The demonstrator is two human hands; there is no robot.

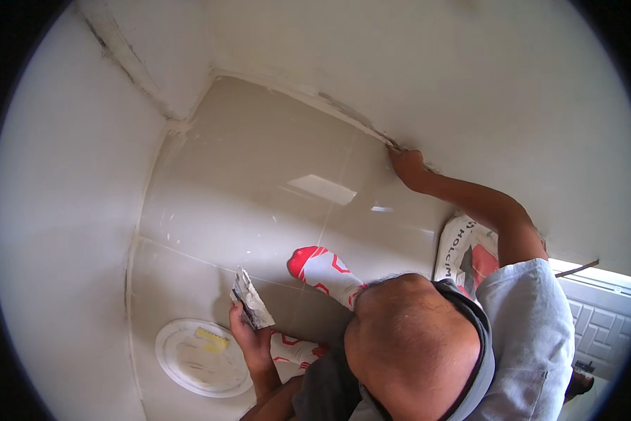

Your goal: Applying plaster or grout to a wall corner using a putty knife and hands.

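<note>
My left hand [249, 330] grips a wide flat blade [252, 298] coated with white filler, held above the tiled floor at lower left. Beside it lies a round white tray [182, 361] with a yellow spreader [212, 339] on it. My right hand [407, 165] reaches to the long seam [357, 116] where wall and floor meet, its fingers curled against a rough, dark patch; whatever they hold is hidden. My socked foot [315, 266] rests on the tiles, and my bent knee [414, 344] fills the lower middle.
A white-and-red paper sack [459, 238] lies against the wall at right, behind my arm. Plain walls [63, 224] border the tiles [245, 154] on the left and top. At far right are a thin brown stick [579, 269] and a white patterned panel [600, 323].
</note>
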